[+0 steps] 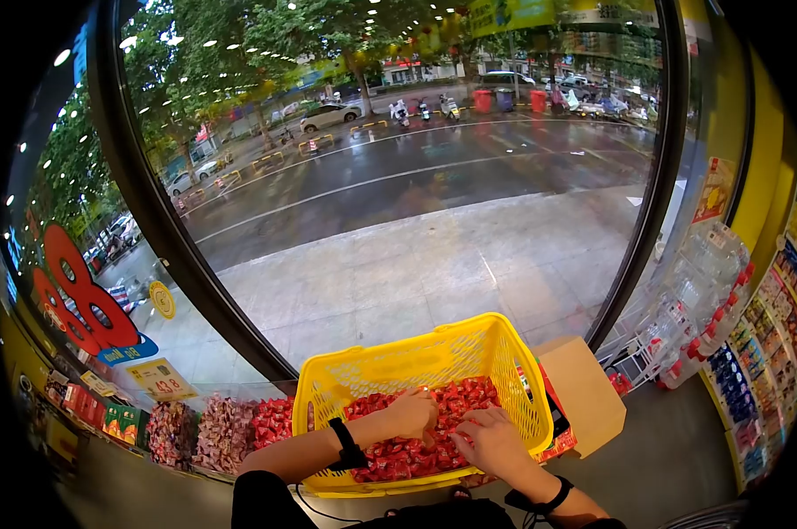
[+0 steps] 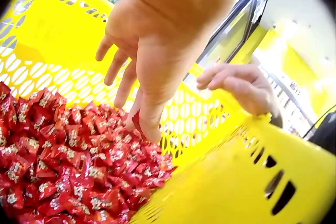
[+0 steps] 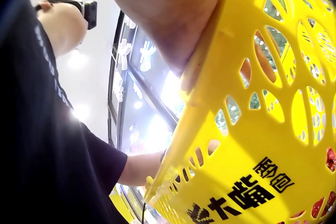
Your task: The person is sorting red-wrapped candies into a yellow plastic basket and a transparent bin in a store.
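Small red-wrapped candies (image 2: 79, 166) with pale gold lettering fill the lower part of a yellow plastic basket (image 1: 390, 353). My left hand (image 1: 413, 414) reaches down inside the basket, just above the pile. In the left wrist view, its thumb and forefinger pinch one red-wrapped candy (image 2: 137, 120), mostly covered by the thumb, while the other fingers point down loosely. My right hand (image 1: 494, 445) hovers over the basket's right side, fingers loosely bent and nothing visible between them. From the right wrist view, the basket wall hides those fingers.
An opened cardboard box (image 1: 584, 392) stands against the basket's right side. Bags of candy (image 1: 227, 432) line the left under a price sign (image 1: 162, 379). A large window faces me. Bottled water packs (image 1: 707, 291) and stocked shelves (image 1: 756, 370) stand to the right.
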`<action>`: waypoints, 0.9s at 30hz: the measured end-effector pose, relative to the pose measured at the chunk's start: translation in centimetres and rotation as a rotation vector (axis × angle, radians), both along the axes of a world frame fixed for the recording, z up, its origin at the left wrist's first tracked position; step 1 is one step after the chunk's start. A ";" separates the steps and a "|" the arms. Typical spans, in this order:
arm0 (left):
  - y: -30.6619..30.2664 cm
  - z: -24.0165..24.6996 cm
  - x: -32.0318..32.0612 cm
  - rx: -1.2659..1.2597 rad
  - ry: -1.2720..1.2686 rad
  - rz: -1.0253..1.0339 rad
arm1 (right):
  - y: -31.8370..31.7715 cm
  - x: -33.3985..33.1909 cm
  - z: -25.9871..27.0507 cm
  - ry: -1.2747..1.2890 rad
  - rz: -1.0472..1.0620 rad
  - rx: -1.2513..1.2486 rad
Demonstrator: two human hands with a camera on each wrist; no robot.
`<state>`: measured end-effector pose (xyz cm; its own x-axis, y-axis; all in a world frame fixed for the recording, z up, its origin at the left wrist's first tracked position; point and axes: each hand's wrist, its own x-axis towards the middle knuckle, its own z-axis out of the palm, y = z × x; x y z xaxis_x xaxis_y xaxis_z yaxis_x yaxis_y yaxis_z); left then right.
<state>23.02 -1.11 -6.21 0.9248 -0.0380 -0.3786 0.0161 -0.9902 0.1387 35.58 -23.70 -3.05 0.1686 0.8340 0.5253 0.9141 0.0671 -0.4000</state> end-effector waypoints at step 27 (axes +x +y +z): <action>-2.2 7.7 -19.2 -0.006 -0.859 0.159 | 8.2 -9.8 6.2 -0.218 0.537 -0.251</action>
<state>3.79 -3.32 1.48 0.8845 0.1160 0.4519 0.0417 -0.9844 0.1710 25.76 -15.51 3.12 -0.3967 0.8750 0.2775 0.8411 0.4676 -0.2719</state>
